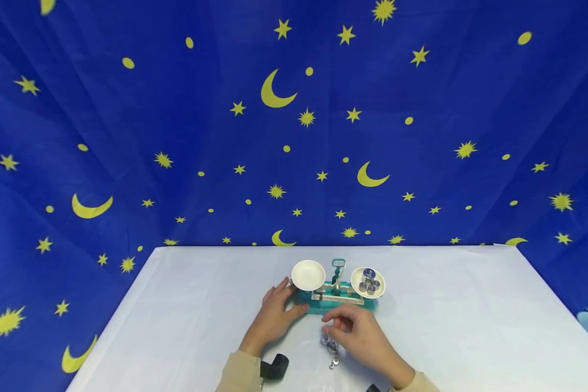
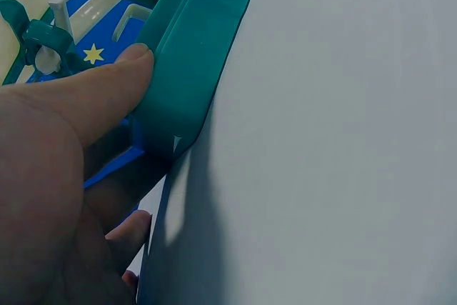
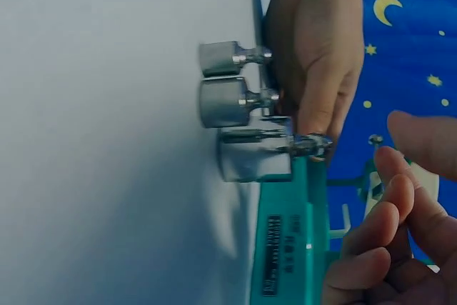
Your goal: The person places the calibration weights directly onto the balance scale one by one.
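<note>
A teal balance [image 1: 323, 308] stands on the table with an empty left pan [image 1: 308, 275]; its right pan [image 1: 380, 277] carries several metal weights [image 1: 369, 273]. At the base's left end my left hand [image 1: 273, 317] grips it, the thumb on the teal base [image 2: 203, 55] in the left wrist view. My right hand [image 1: 362, 337] hovers before the base, fingers loosely bent, thumb apart, holding nothing visible. Beside it stand metal weights [image 1: 333, 347], with two small ones [image 1: 335, 360] nearer me. The right wrist view shows three weights, the largest [image 3: 250, 155] nearest the right hand [image 3: 400, 226].
A white-covered table [image 1: 186, 326] extends to both sides of the balance. Behind it hangs a blue cloth [image 1: 215, 136] with yellow moons and stars. A black strap-like piece [image 1: 275, 367] is near my left wrist.
</note>
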A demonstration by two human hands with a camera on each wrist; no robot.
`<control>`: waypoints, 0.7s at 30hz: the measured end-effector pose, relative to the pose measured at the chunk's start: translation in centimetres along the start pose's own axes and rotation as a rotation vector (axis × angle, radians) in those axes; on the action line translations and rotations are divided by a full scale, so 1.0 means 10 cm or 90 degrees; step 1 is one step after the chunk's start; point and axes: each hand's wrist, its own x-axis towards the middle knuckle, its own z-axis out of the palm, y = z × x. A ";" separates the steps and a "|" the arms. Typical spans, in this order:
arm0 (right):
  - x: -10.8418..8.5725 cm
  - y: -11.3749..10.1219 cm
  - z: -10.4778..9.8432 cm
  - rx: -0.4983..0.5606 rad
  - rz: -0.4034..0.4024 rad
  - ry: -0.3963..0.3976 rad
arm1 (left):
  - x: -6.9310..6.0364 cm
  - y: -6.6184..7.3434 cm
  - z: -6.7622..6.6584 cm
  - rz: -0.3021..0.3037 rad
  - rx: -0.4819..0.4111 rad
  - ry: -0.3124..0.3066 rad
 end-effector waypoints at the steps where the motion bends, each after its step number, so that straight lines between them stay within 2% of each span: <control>1: 0.00 0.01 0.00 0.006 0.003 -0.007 | 0.00 0.00 0.00 0.000 0.000 0.001; 13: 0.00 0.05 0.03 0.050 0.061 -0.086 | -0.01 0.00 0.00 -0.008 -0.002 0.000; 21: 0.00 0.07 0.05 0.044 0.071 -0.097 | -0.01 0.00 0.00 0.001 -0.004 0.000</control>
